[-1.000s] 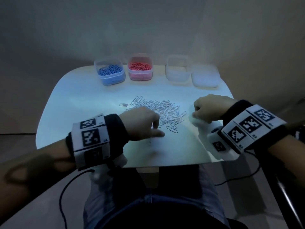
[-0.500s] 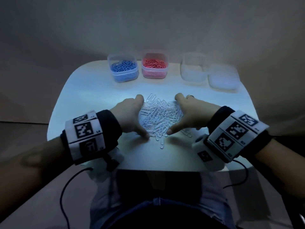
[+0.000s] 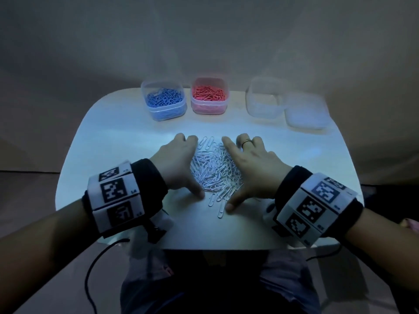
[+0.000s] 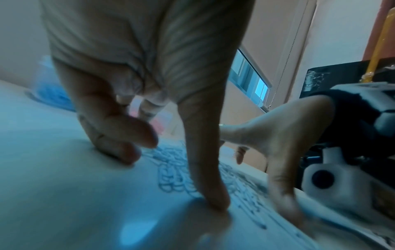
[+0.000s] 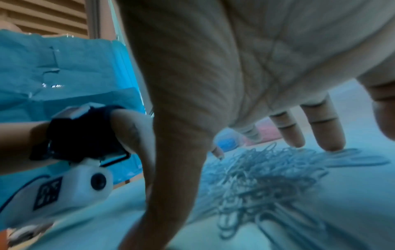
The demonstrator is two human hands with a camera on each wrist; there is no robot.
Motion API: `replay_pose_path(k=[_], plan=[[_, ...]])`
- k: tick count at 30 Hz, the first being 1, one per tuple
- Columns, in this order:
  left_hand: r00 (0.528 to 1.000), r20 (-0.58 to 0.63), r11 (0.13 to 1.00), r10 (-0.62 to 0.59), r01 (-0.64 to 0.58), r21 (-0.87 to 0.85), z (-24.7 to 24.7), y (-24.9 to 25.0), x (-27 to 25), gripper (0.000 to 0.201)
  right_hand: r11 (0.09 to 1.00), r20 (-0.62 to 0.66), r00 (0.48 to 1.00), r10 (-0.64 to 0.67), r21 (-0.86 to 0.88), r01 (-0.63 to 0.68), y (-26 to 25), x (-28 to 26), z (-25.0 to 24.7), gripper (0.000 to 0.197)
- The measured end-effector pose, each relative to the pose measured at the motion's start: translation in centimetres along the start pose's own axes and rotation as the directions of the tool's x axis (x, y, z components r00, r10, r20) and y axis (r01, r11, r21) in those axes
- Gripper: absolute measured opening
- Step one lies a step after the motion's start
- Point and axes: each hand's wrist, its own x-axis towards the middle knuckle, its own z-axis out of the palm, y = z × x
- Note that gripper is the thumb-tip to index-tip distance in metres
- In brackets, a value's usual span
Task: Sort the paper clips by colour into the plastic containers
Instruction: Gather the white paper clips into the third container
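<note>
A heap of white paper clips (image 3: 215, 171) lies mid-table, with a few loose ones trailing toward the near edge. My left hand (image 3: 181, 164) cups the heap's left side, thumb flat on the table. My right hand (image 3: 249, 168), wearing a ring, presses in from the right with fingers spread. Neither hand holds a clip. In the left wrist view the left thumb (image 4: 209, 186) touches the table beside the clips (image 4: 175, 175). The right wrist view shows the right fingers (image 5: 329, 132) at the far edge of the heap (image 5: 267, 177).
Along the back of the white table (image 3: 127, 137) stand a tub of blue clips (image 3: 163, 100), a tub of pink-red clips (image 3: 209, 96) and an empty clear tub (image 3: 265, 98). A lid (image 3: 306, 112) lies to its right. Cables hang off the near edge.
Both hands moved in from apart to either side of the clips. The spread-out clips are now pushed into a tighter heap between them.
</note>
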Motion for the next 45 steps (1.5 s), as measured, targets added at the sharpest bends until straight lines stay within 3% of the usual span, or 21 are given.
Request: replay_pose_path(k=[5,9,12,15,19,21,27,32,36,41,45], plan=[[0.997,-0.034,0.991,0.067,-0.071,-0.118,0.3,0.9,0.5,0.084,0.992,-0.018,0.996,-0.09,0.088,0.091,-0.1,1.3,-0.2,0.128],[0.99,-0.1,0.981,0.102,-0.117,-0.155,0.7,1.0,0.9,0.065,0.975,-0.052,0.986,-0.159,0.151,0.165,0.0,2.1,-0.4,0.094],[0.99,-0.111,0.944,0.092,-0.122,-0.306,0.5,0.2,0.5,0.06,0.969,-0.063,0.979,-0.193,0.147,0.201,0.7,2.3,-0.6,0.078],[0.992,-0.124,0.86,0.038,-0.096,-0.502,-0.4,-1.1,-0.3,0.056,0.967,-0.08,0.97,-0.228,0.095,0.236,1.1,2.3,-0.5,0.065],[0.991,-0.056,0.64,-0.123,0.036,-0.767,-0.3,-2.1,-0.9,0.033,0.966,-0.078,0.963,-0.258,-0.002,0.259,1.0,2.4,-0.3,0.052],[0.991,-0.049,0.65,-0.124,0.044,-0.759,0.5,-2.0,-0.9,0.033,0.965,-0.089,0.961,-0.263,-0.043,0.26,0.7,2.4,0.0,0.046],[0.973,-0.198,0.797,-0.121,-0.023,-0.603,1.8,-0.4,-0.2,0.034,0.957,-0.129,0.956,-0.265,-0.159,0.244,0.4,2.1,0.3,0.031],[0.965,-0.236,0.862,-0.113,-0.023,-0.506,1.6,0.1,0.4,0.035,0.954,-0.088,0.956,-0.279,-0.137,0.265,0.1,1.7,0.3,0.028],[0.966,-0.22,0.824,-0.137,-0.012,-0.566,1.5,0.1,0.2,0.034,0.943,-0.101,0.944,-0.313,-0.152,0.297,0.3,1.8,0.1,0.027],[0.979,-0.149,0.641,-0.142,-0.024,-0.767,1.1,0.5,0.0,0.031,0.957,-0.133,0.948,-0.289,-0.047,0.285,1.2,1.9,-0.5,0.028],[0.984,-0.144,0.68,-0.102,-0.036,-0.732,-0.3,0.5,0.3,0.036,0.95,-0.193,0.951,-0.244,0.149,0.274,2.5,1.8,-1.0,0.031]])
